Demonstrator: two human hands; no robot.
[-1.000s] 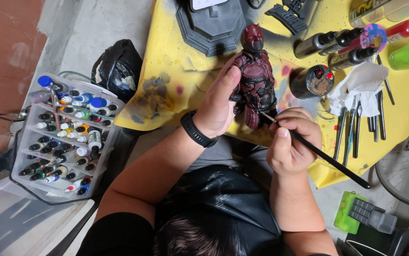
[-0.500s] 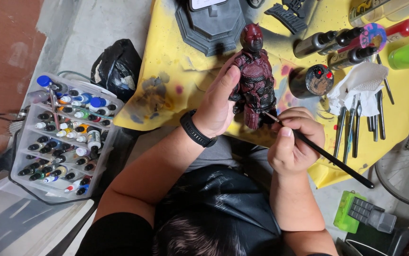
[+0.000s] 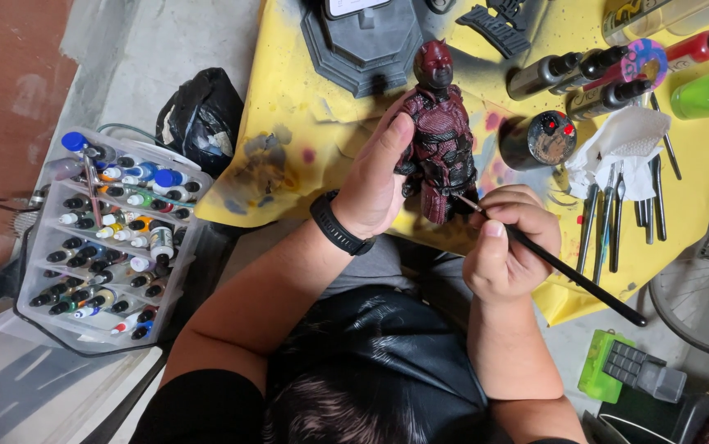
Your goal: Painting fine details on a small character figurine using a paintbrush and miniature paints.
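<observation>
- Over the yellow table cover (image 3: pixel 288 107), near its front edge, stood a dark red figurine (image 3: pixel 439 131), held upright.
- Wore a smooth maroon helmet-like head, a textured crimson torso with darker seams, and blackish patches on the arms and hips; lower legs hidden behind the hands.
- Clasped by the left hand (image 3: pixel 375 181) from its left side, thumb raised along the chest, fingers wrapped behind; black wristband (image 3: pixel 336 226) around that wrist.
- Met at the thigh by the tip of a thin black paintbrush (image 3: pixel 568 271), pinched between thumb and curled fingers of the right hand (image 3: pixel 506 242), handle slanting away to the lower right.
- Backed by a grey hexagonal display base (image 3: pixel 362 41) lying just behind on the cover.
- Flanked on the right by a round dark pot (image 3: pixel 539 140) with red dots, crumpled white tissue (image 3: pixel 625 148), and a row of slim metal tools (image 3: pixel 617 214).
- Set well apart from a clear plastic rack (image 3: pixel 108 238) of small paint bottles on the floor at left, beside a black bag (image 3: pixel 202 115).
</observation>
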